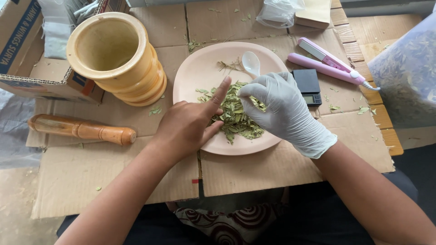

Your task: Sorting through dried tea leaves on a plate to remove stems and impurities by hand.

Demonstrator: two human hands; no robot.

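Both my hands work over the plate (195, 72): left hand (188, 127) bare, forefinger out, steadying dried leaves (236, 120). Gloved right hand (281, 109) pinches some leaves, keeping them clean; spoon (250, 62) lies unused

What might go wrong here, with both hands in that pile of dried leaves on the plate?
The leaves are light and loose, and bits already lie scattered on the cardboard, so more may spill as the gloved right hand picks at them. The bare left hand touches the pile, which might soil it. The white spoon rests on the pink plate close to the hands, so a nudge might knock it off.
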